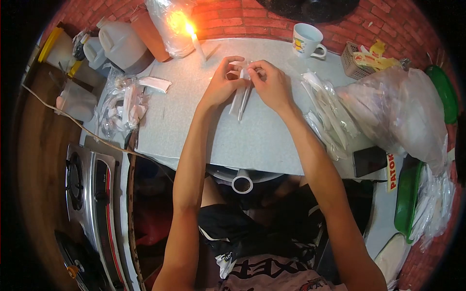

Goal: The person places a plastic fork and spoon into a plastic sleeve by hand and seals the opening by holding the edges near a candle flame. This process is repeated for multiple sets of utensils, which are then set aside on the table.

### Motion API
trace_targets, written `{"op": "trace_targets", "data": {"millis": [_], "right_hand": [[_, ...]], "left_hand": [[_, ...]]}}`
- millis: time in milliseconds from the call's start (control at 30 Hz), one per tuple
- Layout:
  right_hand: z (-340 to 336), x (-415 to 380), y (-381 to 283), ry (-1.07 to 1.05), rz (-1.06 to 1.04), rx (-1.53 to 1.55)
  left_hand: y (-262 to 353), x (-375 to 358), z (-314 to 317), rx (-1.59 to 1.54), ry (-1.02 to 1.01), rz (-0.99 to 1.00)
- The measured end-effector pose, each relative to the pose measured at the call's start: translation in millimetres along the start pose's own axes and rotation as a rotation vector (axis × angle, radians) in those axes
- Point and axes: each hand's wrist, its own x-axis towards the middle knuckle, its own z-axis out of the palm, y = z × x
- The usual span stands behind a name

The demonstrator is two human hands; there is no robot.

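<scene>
Slim white packets (238,102) between forearms, over table (170,126), near ends toward body. Right hand (271,86) pinches far ends, apparently for fine control. Left hand (222,83) half-curled alongside, likely steadying; grip cannot be told. Lit candle (198,48) upright, flame clear of fingers.

Red brick-patterned wall (233,24) behind a pale grey tabletop (179,116).
</scene>
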Motion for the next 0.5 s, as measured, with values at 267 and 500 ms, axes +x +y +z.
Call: {"op": "trace_targets", "data": {"millis": [267,500], "right_hand": [[-9.2,1.7,-17.7,-0.057,0.091,0.080],[-8.6,2.8,-10.3,-0.034,0.065,-0.002]], "left_hand": [[0.0,1.0,0.9,0.153,0.036,0.041],[2.6,2.7,2.8,0.175,0.099,0.136]]}}
